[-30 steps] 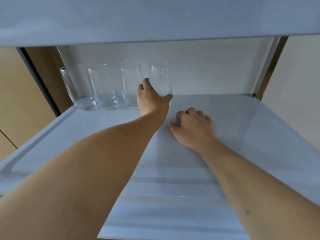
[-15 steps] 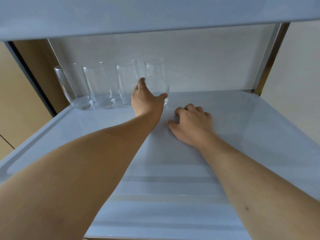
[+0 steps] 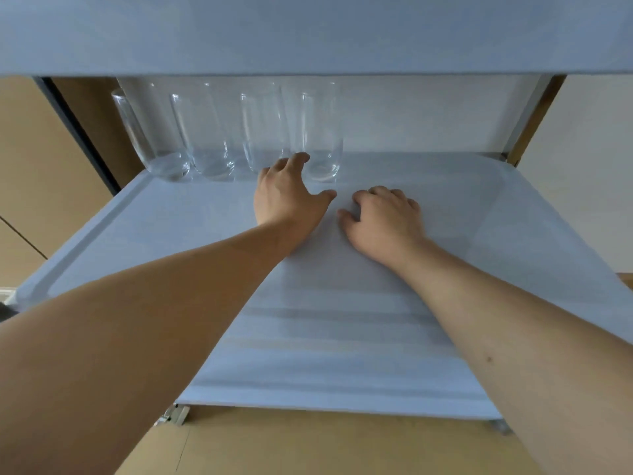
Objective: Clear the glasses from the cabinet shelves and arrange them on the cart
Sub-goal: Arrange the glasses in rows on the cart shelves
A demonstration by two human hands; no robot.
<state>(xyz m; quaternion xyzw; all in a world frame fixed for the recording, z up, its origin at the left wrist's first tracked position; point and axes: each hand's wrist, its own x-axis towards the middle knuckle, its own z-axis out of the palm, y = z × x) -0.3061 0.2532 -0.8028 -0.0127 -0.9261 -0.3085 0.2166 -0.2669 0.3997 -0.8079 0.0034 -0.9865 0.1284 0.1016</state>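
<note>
Up close, the left hand (image 3: pixel 286 197) reaches to the rightmost glass (image 3: pixel 320 138). Its fingers go behind the glass and are hard to see, so I cannot tell if it grips yet; the thumb sticks out to the right. The right hand (image 3: pixel 383 219) rests on the shelf (image 3: pixel 479 234) with fingers loosely curled, holding nothing. Four clear, tall, round glasses stand in a row at the back left of the smooth white shelf. Their tops are cut off by the upper shelf (image 3: pixel 308 32). Brown board (image 3: pixel 325 443) shows below.
</note>
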